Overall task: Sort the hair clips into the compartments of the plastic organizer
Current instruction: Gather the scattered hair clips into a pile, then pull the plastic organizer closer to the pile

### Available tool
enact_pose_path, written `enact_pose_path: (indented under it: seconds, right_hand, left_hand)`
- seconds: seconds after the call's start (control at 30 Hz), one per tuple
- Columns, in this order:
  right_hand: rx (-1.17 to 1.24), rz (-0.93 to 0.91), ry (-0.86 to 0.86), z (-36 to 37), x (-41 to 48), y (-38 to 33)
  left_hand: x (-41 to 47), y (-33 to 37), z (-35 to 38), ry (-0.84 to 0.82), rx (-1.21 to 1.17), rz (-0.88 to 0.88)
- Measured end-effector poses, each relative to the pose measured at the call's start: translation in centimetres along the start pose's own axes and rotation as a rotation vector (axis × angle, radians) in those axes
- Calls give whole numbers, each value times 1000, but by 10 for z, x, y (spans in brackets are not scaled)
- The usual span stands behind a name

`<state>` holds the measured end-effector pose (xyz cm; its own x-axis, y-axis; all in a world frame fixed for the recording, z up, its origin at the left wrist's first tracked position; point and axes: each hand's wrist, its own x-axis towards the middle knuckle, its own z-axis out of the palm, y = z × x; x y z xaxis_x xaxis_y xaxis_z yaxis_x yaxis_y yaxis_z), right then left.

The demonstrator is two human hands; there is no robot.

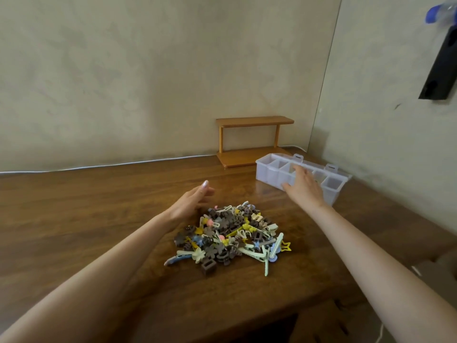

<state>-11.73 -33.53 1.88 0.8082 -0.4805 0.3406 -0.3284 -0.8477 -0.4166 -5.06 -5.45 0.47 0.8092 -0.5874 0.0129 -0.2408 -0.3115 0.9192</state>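
A heap of several hair clips [230, 235], brown, cream, yellow, pale green and blue, lies on the wooden table in front of me. My left hand [191, 201] hovers at the heap's far left edge, fingers relaxed, holding nothing. A clear plastic organizer [270, 167] with several compartments stands at the back right with its lid open. My right hand [305, 185] reaches over the organizer's near wall with straight fingers, thumb against the front; I cannot tell whether the fingers touch the dividers.
A small two-tier wooden shelf [252, 141] stands against the back wall, left of the organizer. A white cable [99, 166] runs along the table's far edge. A black object [442, 68] hangs on the right wall. The table edge [321, 303] runs near me at lower right.
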Motion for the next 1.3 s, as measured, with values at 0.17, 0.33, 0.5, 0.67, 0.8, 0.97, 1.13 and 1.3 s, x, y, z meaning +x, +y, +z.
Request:
enact_pose_path:
  seconds: [0.17, 0.33, 0.5, 0.67, 0.8, 0.97, 1.13, 1.3]
  right_hand:
    - [236, 18, 20, 5, 12, 6]
    - [462, 84, 8, 1, 13, 8]
    - [569, 27, -92, 1, 6, -6]
    - [654, -97, -232, 3, -4, -28]
    - [685, -141, -282, 7, -10, -43]
    - [732, -178, -321, 9, -14, -49]
    - [784, -213, -337, 12, -12, -51]
    - [803, -253, -342, 19, -6, -52]
  left_hand:
    - [-7, -2, -5, 195, 80, 29]
    - [-14, 0, -6, 299, 166, 102]
    - [-15, 3, -5, 340, 176, 131]
    - [-13, 2, -1, 356, 223, 96]
    - [-12, 0, -3, 397, 200, 97]
    - [-15, 1, -5, 410, 188, 100]
    - [-19, -2, -5, 380, 233, 116]
    - [-20, -6, -4, 416, 322, 139]
